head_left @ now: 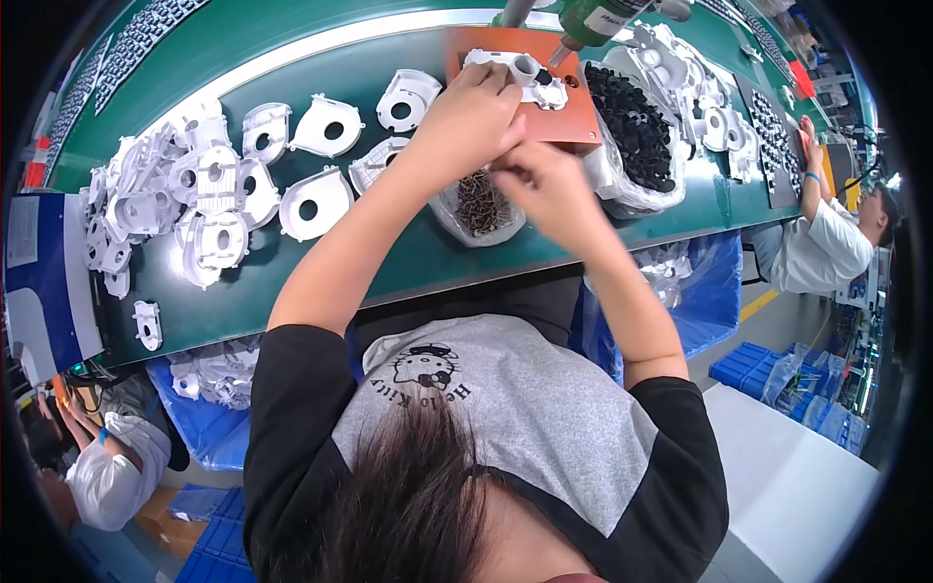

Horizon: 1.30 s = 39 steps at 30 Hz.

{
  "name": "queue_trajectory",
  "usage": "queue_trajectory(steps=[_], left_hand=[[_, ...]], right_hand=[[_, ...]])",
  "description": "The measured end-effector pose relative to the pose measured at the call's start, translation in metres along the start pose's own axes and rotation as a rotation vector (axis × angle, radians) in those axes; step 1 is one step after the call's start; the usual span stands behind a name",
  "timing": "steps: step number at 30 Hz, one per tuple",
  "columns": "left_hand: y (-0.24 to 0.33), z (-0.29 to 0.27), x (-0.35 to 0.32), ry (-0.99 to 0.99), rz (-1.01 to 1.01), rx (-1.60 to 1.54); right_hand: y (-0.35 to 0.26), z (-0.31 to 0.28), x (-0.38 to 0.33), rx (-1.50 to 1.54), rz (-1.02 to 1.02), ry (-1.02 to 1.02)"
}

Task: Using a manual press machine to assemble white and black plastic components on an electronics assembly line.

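Basically a white plastic housing [520, 76] with a short grey tube sticking up from it, lying on an orange jig plate [573, 117] at the far side of the green counter [408, 262]. Its long axis runs roughly left-right across the plate, tube pointing up toward the camera. Left hand [466, 121] is closed down on the housing's left end, fingers curled over it. Right hand [544, 180] sits just nearer, fingers pinched together at the left hand's wrist — cannot tell what, if anything, is between them. A green powered screwdriver [588, 24] hangs tip-down just beside the tube. Clear bag of dark screws [478, 206] lies right under the hands; bag of black parts [637, 126] touches the plate's right edge. White housings [209, 194] are piled left — open counter strip between them and the near edge.
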<state>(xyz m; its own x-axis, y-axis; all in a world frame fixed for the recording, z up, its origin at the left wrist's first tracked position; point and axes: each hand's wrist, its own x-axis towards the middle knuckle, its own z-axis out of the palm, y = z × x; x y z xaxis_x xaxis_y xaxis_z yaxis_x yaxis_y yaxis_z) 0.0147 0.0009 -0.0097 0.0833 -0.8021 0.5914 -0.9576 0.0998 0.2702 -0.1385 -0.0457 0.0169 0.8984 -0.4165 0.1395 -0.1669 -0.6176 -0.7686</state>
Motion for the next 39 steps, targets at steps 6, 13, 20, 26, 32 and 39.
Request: queue_trajectory(steps=[6, 13, 20, 26, 32, 39], left_hand=[[0.014, -0.005, 0.0, -0.107, -0.04, 0.148], [0.011, -0.006, -0.001, -0.104, -0.023, 0.144], [0.012, -0.007, -0.001, -0.116, -0.052, 0.134], [0.013, -0.005, -0.001, -0.119, -0.036, 0.145], [0.019, -0.007, 0.002, -0.129, -0.053, 0.136], [0.014, -0.008, -0.003, -0.132, -0.076, 0.15]], right_hand=[[0.045, -0.061, 0.042, 0.018, 0.065, 0.416], [0.064, -0.052, 0.073, -0.21, -0.037, 0.428], [0.057, -0.049, 0.072, -0.236, -0.06, 0.395], [0.061, -0.041, 0.056, -0.559, -0.33, 0.434], [0.056, -0.037, 0.048, -0.881, -0.366, 0.464], [0.054, -0.052, 0.034, -0.729, -0.341, 0.219]])
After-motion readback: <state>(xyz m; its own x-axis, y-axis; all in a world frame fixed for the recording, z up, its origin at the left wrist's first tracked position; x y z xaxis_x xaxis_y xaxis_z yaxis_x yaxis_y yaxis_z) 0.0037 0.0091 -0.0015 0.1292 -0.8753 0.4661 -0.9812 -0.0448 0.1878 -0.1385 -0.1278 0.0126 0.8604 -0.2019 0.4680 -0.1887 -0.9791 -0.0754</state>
